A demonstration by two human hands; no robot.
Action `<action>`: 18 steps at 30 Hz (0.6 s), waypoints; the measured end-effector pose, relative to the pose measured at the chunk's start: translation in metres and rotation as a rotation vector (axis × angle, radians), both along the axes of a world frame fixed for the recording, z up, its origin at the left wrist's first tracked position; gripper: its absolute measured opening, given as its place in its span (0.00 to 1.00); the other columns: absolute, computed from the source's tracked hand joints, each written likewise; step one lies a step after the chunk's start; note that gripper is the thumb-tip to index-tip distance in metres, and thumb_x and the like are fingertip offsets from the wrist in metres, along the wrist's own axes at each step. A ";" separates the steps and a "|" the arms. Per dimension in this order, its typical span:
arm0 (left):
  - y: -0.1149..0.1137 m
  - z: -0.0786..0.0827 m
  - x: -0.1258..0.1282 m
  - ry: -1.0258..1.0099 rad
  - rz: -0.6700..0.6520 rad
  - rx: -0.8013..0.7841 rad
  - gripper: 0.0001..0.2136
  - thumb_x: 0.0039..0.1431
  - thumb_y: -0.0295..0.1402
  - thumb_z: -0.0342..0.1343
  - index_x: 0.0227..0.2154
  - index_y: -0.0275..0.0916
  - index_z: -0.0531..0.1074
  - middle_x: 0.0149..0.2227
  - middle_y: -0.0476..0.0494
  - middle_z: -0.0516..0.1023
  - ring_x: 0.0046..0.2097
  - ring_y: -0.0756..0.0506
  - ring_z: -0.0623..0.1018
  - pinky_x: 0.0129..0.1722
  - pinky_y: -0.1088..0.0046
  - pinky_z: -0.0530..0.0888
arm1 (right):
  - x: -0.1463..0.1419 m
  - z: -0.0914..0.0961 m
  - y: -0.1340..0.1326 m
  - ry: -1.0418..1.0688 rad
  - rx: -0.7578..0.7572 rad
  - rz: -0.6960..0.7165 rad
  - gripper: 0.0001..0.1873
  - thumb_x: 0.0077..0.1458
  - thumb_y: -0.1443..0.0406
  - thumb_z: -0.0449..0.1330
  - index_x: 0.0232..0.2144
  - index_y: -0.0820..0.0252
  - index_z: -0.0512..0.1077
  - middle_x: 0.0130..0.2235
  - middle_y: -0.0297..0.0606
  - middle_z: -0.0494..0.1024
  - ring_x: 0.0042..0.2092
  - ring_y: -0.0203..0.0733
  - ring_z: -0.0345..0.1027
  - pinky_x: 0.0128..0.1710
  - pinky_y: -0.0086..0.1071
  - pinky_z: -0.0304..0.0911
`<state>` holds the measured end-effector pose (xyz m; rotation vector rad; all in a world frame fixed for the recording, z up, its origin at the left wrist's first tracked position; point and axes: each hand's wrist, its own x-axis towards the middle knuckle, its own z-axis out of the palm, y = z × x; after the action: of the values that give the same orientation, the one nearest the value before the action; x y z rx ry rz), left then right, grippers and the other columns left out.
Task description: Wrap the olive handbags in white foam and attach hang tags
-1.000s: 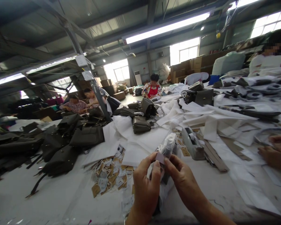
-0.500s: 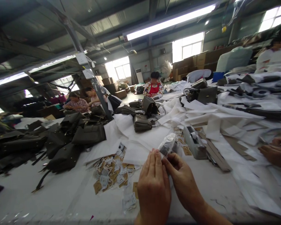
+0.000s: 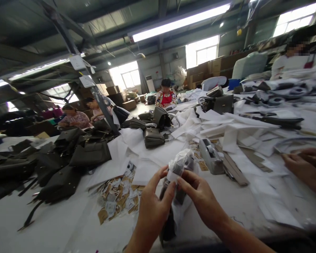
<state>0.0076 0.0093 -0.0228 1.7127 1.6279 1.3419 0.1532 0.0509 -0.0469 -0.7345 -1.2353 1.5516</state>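
Both hands are on a dark olive piece wrapped in clear film and white sheet [image 3: 183, 160], perhaps part of a bag; its kind is partly hidden. My left hand [image 3: 156, 198] grips it from the left, thumb pressed on the white wrapping. From the right, my right hand [image 3: 200, 191] pinches the same wrapping between thumb and fingers. Below my hands, a dark lower part [image 3: 169, 225] of the piece hangs down near the table's front. Just beyond on the right stands a grey tape dispenser [image 3: 211, 158]. Tags with white strings [image 3: 118, 198] lie in a pile to the left.
Dark olive bags [image 3: 60, 182] heap up on the left, with a smaller bag [image 3: 153, 137] farther back. White sheets [image 3: 221, 126] and brown card strips [image 3: 233, 163] cover the right side. A co-worker's hands [image 3: 305, 167] work at the right edge. A metal post [image 3: 102, 102] rises beyond the bags.
My left hand has turned from flat over the wrapping to gripping it with the thumb in sight. More of the wrapped piece now shows. The view has shifted slightly right.
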 end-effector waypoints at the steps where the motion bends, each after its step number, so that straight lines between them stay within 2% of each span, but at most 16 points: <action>1: 0.003 0.000 -0.002 -0.065 -0.026 -0.047 0.19 0.61 0.40 0.59 0.54 0.45 0.72 0.53 0.42 0.79 0.55 0.40 0.77 0.56 0.63 0.73 | 0.002 0.001 0.000 -0.036 0.044 0.010 0.20 0.57 0.52 0.64 0.46 0.57 0.76 0.41 0.40 0.80 0.42 0.46 0.73 0.43 0.36 0.69; 3: 0.007 -0.003 -0.005 -0.172 -0.070 -0.113 0.21 0.59 0.41 0.60 0.55 0.44 0.70 0.50 0.41 0.80 0.52 0.40 0.78 0.54 0.64 0.74 | 0.011 0.000 0.005 -0.166 0.188 0.023 0.16 0.59 0.52 0.61 0.43 0.56 0.77 0.39 0.38 0.80 0.40 0.46 0.74 0.43 0.37 0.69; 5: 0.009 -0.007 -0.005 -0.273 -0.075 -0.161 0.23 0.58 0.42 0.61 0.55 0.44 0.69 0.48 0.41 0.80 0.50 0.40 0.80 0.50 0.65 0.75 | 0.029 -0.008 0.020 -0.359 0.381 -0.036 0.13 0.61 0.54 0.59 0.40 0.54 0.78 0.38 0.38 0.80 0.41 0.46 0.73 0.45 0.38 0.68; 7: 0.009 -0.010 -0.004 -0.388 -0.042 -0.186 0.26 0.56 0.44 0.62 0.55 0.43 0.67 0.48 0.40 0.81 0.48 0.40 0.80 0.46 0.67 0.77 | 0.057 -0.023 0.049 -0.542 0.525 -0.224 0.13 0.61 0.55 0.59 0.38 0.54 0.78 0.41 0.40 0.80 0.46 0.48 0.72 0.51 0.41 0.65; 8: 0.009 -0.010 -0.002 -0.441 -0.019 -0.186 0.27 0.54 0.45 0.63 0.55 0.43 0.66 0.47 0.40 0.81 0.48 0.40 0.81 0.44 0.68 0.77 | 0.074 -0.033 0.069 -0.600 0.529 -0.374 0.13 0.60 0.54 0.60 0.40 0.54 0.78 0.44 0.41 0.80 0.50 0.50 0.70 0.55 0.43 0.62; 10: 0.009 -0.009 0.001 -0.511 0.023 -0.173 0.29 0.53 0.45 0.65 0.55 0.42 0.65 0.46 0.40 0.81 0.46 0.41 0.81 0.43 0.69 0.77 | 0.110 -0.054 0.111 -0.703 0.374 -0.631 0.14 0.55 0.54 0.63 0.38 0.56 0.79 0.53 0.45 0.76 0.59 0.53 0.63 0.63 0.46 0.51; 11: 0.009 -0.009 0.003 -0.531 0.032 -0.167 0.29 0.52 0.45 0.65 0.54 0.42 0.65 0.46 0.40 0.81 0.46 0.41 0.81 0.43 0.70 0.77 | 0.126 -0.065 0.132 -0.743 0.223 -0.686 0.14 0.51 0.53 0.65 0.35 0.55 0.79 0.57 0.44 0.74 0.63 0.54 0.58 0.66 0.45 0.46; 12: 0.009 -0.008 0.004 -0.540 0.027 -0.163 0.28 0.52 0.45 0.65 0.53 0.41 0.66 0.46 0.40 0.81 0.45 0.42 0.81 0.44 0.70 0.76 | 0.140 -0.074 0.150 -0.761 0.136 -0.713 0.15 0.48 0.53 0.67 0.31 0.57 0.79 0.57 0.46 0.73 0.65 0.58 0.53 0.67 0.47 0.43; 13: 0.009 -0.007 0.006 -0.542 0.018 -0.161 0.27 0.52 0.45 0.65 0.52 0.41 0.67 0.46 0.40 0.81 0.46 0.42 0.81 0.44 0.70 0.76 | 0.151 -0.083 0.166 -0.770 0.069 -0.715 0.15 0.46 0.53 0.68 0.27 0.58 0.78 0.55 0.49 0.75 0.65 0.60 0.53 0.66 0.48 0.43; 15: 0.010 -0.007 0.008 -0.535 0.007 -0.153 0.24 0.53 0.46 0.65 0.49 0.41 0.69 0.46 0.40 0.81 0.47 0.42 0.81 0.46 0.71 0.75 | 0.165 -0.095 0.187 -0.763 -0.053 -0.677 0.16 0.43 0.53 0.70 0.19 0.59 0.75 0.44 0.53 0.80 0.61 0.64 0.59 0.63 0.48 0.50; 18: 0.011 -0.007 0.009 -0.524 0.015 -0.136 0.23 0.53 0.46 0.64 0.48 0.41 0.70 0.46 0.41 0.81 0.48 0.42 0.80 0.47 0.71 0.75 | 0.167 -0.103 0.196 -0.691 -0.184 -0.584 0.19 0.46 0.52 0.69 0.18 0.61 0.76 0.31 0.50 0.81 0.51 0.61 0.71 0.53 0.47 0.61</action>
<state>0.0170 0.0201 -0.0296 1.1437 1.3882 1.4901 0.3205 0.2472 -0.1501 -1.6786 -1.1942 0.9460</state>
